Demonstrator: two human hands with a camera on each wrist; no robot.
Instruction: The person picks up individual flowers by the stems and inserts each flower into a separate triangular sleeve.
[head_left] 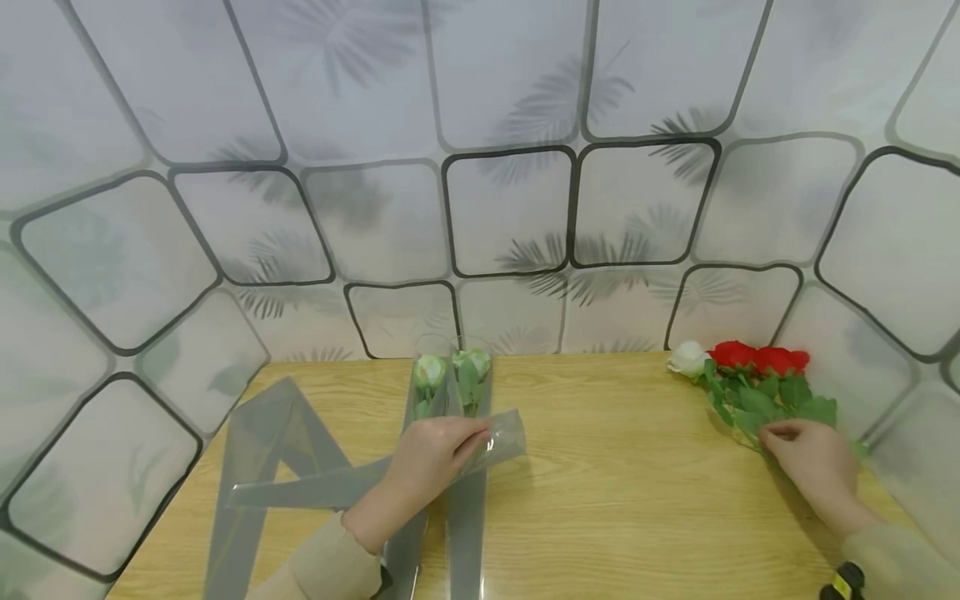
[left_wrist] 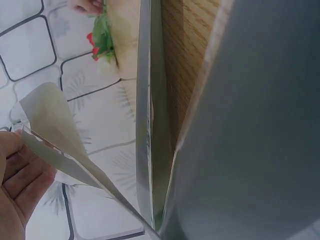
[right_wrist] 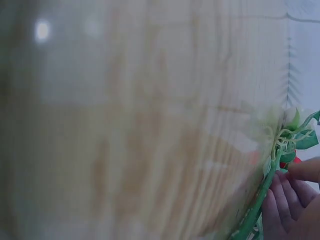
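In the head view my left hand pinches the open end of a clear grey plastic flower sleeve between thumb and fingers. That sleeve lies across two upright sleeves, each with a white-green rose at its top. The left wrist view shows the hand gripping the mouth of the sleeve, which gapes apart. At the right, my right hand is at the bunch of red roses and a white rose, thumb and finger pinched at a green stem. The pinched spot is partly hidden.
More empty grey sleeves lie overlapping on the left of the wooden table. A patterned white wall covering rises behind the table and along both sides. A black and yellow object shows below the right sleeve cuff.
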